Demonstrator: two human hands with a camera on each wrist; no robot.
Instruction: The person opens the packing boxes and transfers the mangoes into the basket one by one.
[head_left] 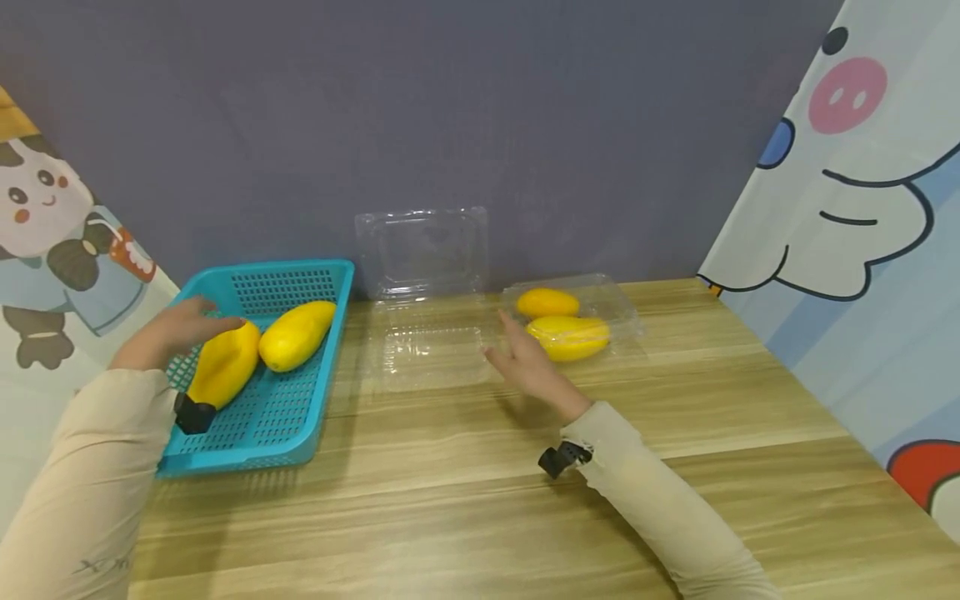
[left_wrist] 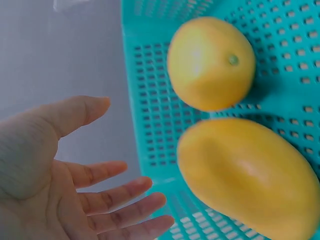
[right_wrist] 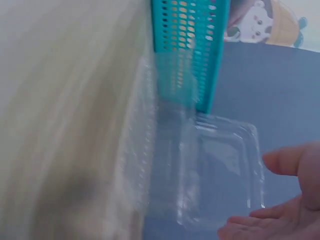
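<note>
My left hand (head_left: 176,332) is over the left side of a blue plastic basket (head_left: 300,442), fingers spread, close above a yellow mango (head_left: 225,367). Beside that fruit lies a second yellow mango (head_left: 298,336). The left wrist view shows nothing in the palm of the left hand (left_wrist: 65,185), with the mango (left_wrist: 245,175) beyond the fingertips. My right hand (head_left: 534,367) is held between an opened clear clamshell box (head_left: 427,367) and a clear box with two mangoes. In the right wrist view its fingers are extended near the raised lid (right_wrist: 225,165).
The filled clear box (head_left: 618,308) sits at the back right, with a smaller mango (head_left: 547,302) behind a larger one (head_left: 577,340). A grey wall (head_left: 525,125) rises behind the wooden table (head_left: 450,517). Cartoon-printed sheets (head_left: 862,208) flank both sides.
</note>
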